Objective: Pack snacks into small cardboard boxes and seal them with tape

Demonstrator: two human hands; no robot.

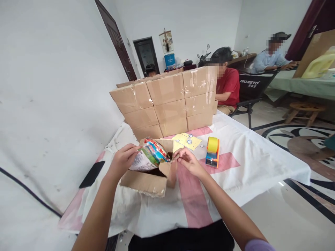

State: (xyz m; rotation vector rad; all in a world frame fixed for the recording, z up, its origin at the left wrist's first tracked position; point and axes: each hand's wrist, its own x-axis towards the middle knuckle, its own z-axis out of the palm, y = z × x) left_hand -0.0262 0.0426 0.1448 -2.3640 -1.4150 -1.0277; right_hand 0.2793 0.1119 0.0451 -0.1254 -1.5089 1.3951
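Note:
A shiny plastic packet (149, 155), red, blue, green and white, sits tilted partly inside an open cardboard box (143, 182). The box's front flap is folded outward toward me. My left hand (125, 158) is at the packet's left side, its fingers closed on the edge there. My right hand (190, 162) is at the box's right side, thumb and fingers pinching the small side flap (164, 169) close to the packet's right end. The inside of the box is mostly hidden by the packet.
Stacked closed cartons (170, 101) stand behind the box. A tape dispenser (212, 151) with yellow tape lies at right on the white and pink cloth (243, 174). A black flat object (92, 174) lies at left by the wall. Other people sit beyond the table, one in a red shirt (231, 89).

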